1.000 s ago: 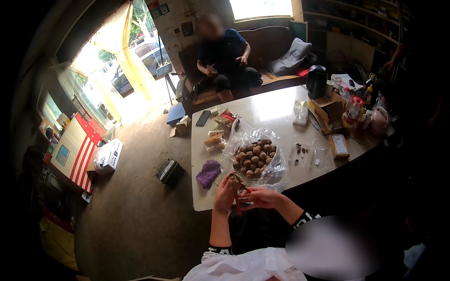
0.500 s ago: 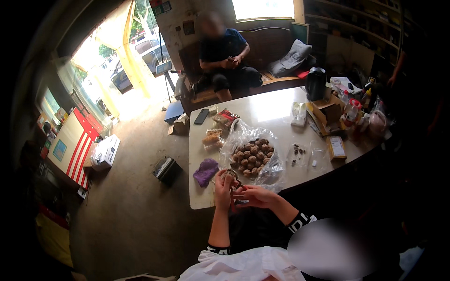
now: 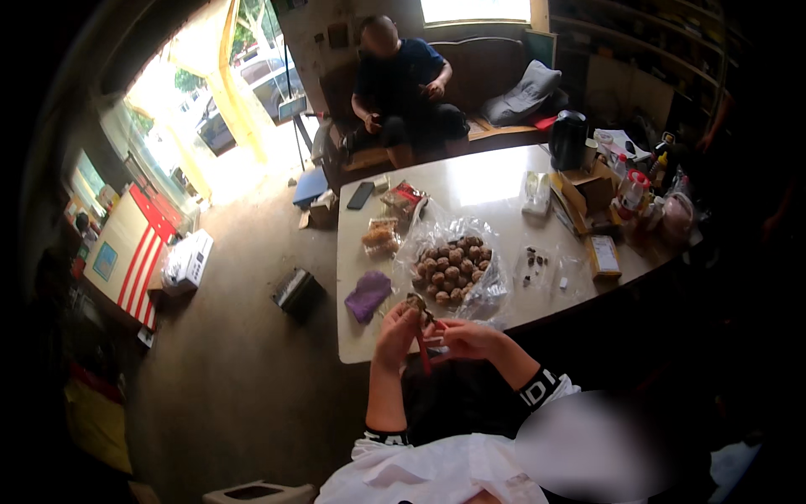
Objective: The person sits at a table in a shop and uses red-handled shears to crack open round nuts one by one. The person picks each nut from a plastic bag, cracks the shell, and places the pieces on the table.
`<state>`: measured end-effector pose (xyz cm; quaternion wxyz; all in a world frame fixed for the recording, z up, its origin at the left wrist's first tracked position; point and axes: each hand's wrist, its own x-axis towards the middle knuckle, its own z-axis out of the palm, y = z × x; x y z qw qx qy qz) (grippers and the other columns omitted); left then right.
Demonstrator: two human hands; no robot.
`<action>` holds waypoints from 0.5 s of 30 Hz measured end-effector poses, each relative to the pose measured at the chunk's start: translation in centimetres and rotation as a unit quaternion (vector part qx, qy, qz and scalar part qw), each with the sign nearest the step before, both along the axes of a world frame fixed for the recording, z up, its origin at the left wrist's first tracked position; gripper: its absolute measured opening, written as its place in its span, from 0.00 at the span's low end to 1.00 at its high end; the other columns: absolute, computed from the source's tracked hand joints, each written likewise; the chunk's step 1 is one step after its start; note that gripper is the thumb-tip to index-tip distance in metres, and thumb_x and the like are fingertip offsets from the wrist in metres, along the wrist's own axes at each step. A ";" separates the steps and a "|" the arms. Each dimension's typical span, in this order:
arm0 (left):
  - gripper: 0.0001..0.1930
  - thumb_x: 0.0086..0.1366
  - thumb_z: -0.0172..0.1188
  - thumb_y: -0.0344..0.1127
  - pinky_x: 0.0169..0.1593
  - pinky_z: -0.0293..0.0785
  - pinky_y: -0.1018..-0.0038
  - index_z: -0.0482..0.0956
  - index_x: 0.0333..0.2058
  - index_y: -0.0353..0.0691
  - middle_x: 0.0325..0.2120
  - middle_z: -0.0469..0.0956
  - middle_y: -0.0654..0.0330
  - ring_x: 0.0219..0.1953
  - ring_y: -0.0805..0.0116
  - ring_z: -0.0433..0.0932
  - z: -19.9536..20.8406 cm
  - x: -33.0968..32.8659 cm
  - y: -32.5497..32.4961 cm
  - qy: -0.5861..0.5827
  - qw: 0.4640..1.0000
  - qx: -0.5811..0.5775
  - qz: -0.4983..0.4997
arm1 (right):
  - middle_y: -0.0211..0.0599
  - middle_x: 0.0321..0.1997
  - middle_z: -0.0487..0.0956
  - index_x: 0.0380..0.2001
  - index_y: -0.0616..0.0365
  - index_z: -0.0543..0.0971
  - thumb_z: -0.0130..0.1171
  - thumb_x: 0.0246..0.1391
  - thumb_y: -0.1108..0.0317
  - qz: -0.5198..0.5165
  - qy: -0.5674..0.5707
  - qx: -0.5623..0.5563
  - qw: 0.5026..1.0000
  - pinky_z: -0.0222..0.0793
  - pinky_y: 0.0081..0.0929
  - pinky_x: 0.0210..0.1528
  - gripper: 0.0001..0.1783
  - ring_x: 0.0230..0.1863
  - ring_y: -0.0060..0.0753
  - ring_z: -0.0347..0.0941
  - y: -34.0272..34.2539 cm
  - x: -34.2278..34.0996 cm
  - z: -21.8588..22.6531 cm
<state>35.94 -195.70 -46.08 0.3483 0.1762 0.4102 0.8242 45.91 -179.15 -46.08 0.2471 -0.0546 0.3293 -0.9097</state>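
Note:
My left hand point(image 3: 393, 336) and my right hand point(image 3: 470, 338) meet over the table's near edge. A red-handled plier-like nutcracker point(image 3: 425, 357) is between them, its dark jaws pointing up and away from me. The fingers of my right hand close round its handles. My left hand's fingers are pinched at the jaws, around a small brownish piece that looks like a walnut point(image 3: 415, 301), mostly hidden. Just beyond my hands, a clear plastic bag point(image 3: 491, 290) lies opened out with a heap of whole walnuts point(image 3: 452, 270) in it.
A purple cloth point(image 3: 367, 296), snack packets point(image 3: 380, 236) and a phone point(image 3: 360, 196) lie on the table's left. At right are dark bits point(image 3: 534, 257) on clear plastic, a small box point(image 3: 603, 257), a carton point(image 3: 585, 197) and a black kettle point(image 3: 568, 139). A person point(image 3: 403, 92) sits on the bench opposite.
My hands have moved slightly, keeping hold of the nutcracker. The person opposite has parted their hands and lowered their head. The view has shifted a little.

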 end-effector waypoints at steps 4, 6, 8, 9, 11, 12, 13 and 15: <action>0.14 0.63 0.57 0.40 0.32 0.74 0.76 0.72 0.41 0.34 0.30 0.77 0.58 0.29 0.71 0.76 0.4 -0.6 -0.1 -0.004 0.999 0.019 -0.032 | 0.29 0.49 0.72 0.49 0.55 0.69 0.53 0.53 0.75 -0.008 0.012 -0.005 1.000 0.63 0.52 0.58 0.18 0.58 0.31 0.64 0.1 0.0 0.1; 0.14 0.64 0.56 0.39 0.31 0.74 0.77 0.72 0.41 0.34 0.30 0.76 0.60 0.29 0.73 0.76 1.2 -0.3 0.1 0.001 0.998 0.024 -0.063 | 0.39 0.50 0.71 0.45 0.62 0.70 0.47 0.43 0.83 -0.046 -0.038 -0.030 0.998 0.65 0.52 0.57 0.22 0.58 0.42 0.65 -0.3 0.6 1.4; 0.14 0.63 0.58 0.36 0.36 0.74 0.78 0.72 0.44 0.33 0.35 0.76 0.59 0.33 0.72 0.76 -0.9 -1.2 -0.2 -0.033 0.995 0.047 -0.077 | 0.43 0.52 0.69 0.45 0.66 0.69 0.45 0.43 0.83 -0.026 -0.029 0.018 0.999 0.64 0.53 0.58 0.21 0.61 0.44 0.62 -0.1 0.8 1.7; 0.14 0.64 0.57 0.36 0.36 0.74 0.80 0.72 0.43 0.33 0.36 0.76 0.59 0.32 0.74 0.75 -0.9 -1.1 -0.1 -0.046 0.996 0.045 -0.070 | 0.44 0.53 0.68 0.46 0.67 0.69 0.44 0.44 0.83 -0.027 -0.018 0.042 0.999 0.64 0.52 0.59 0.22 0.63 0.44 0.60 -0.2 1.1 2.8; 0.15 0.64 0.57 0.36 0.35 0.74 0.80 0.71 0.44 0.33 0.36 0.76 0.58 0.31 0.74 0.75 -0.2 -0.8 0.0 -0.054 0.993 0.064 -0.081 | 0.44 0.54 0.67 0.49 0.67 0.68 0.44 0.44 0.83 -0.008 -0.009 0.046 0.999 0.64 0.51 0.59 0.24 0.64 0.44 0.58 0.4 1.0 3.1; 0.15 0.64 0.56 0.36 0.35 0.74 0.80 0.70 0.45 0.33 0.36 0.76 0.58 0.31 0.75 0.75 0.1 -0.5 -0.2 -0.064 0.993 0.062 -0.077 | 0.44 0.55 0.67 0.50 0.68 0.67 0.45 0.44 0.83 -0.006 -0.012 0.047 0.999 0.64 0.51 0.59 0.25 0.65 0.44 0.58 0.3 0.9 3.3; 0.15 0.65 0.56 0.36 0.34 0.74 0.80 0.69 0.45 0.33 0.36 0.76 0.58 0.31 0.75 0.75 0.2 -0.3 -0.5 -0.074 0.993 0.060 -0.073 | 0.44 0.55 0.67 0.51 0.68 0.66 0.45 0.44 0.83 -0.004 -0.016 0.048 0.999 0.64 0.50 0.59 0.26 0.65 0.44 0.57 0.3 1.0 3.3; 0.16 0.65 0.56 0.36 0.35 0.74 0.79 0.68 0.46 0.33 0.37 0.76 0.57 0.31 0.74 0.75 0.5 -0.3 -0.5 -0.083 0.992 0.057 -0.080 | 0.45 0.56 0.67 0.53 0.69 0.64 0.45 0.43 0.83 0.002 -0.011 0.056 0.998 0.64 0.50 0.59 0.28 0.66 0.45 0.56 0.5 1.0 3.5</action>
